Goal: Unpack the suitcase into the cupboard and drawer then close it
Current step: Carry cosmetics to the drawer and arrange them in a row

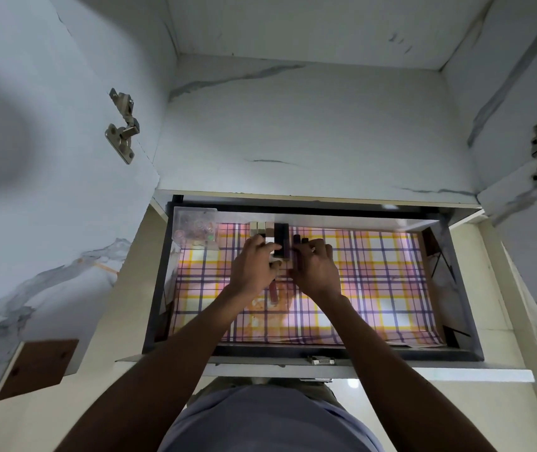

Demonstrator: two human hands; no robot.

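Note:
The drawer [463, 321] stands pulled out below the open cupboard, lined with plaid paper [375, 282]. Both my hands reach into its far middle. My left hand [254, 265] pinches a small pale stick next to a black rectangular box [281, 239]. My right hand [316, 267] curls around several dark slim tubes [296, 243] just right of that box. A row of small silver and gold sticks [260, 227] stands against the back wall. A reddish tube [273, 293] lies on the paper under my wrists. The suitcase is out of view.
A clear plastic box [195, 228] of small round items sits in the drawer's back left corner. The cupboard shelf [309, 135] above is marbled white. Open doors with metal hinges [122, 125] flank both sides. A latch [321, 360] sits on the drawer front.

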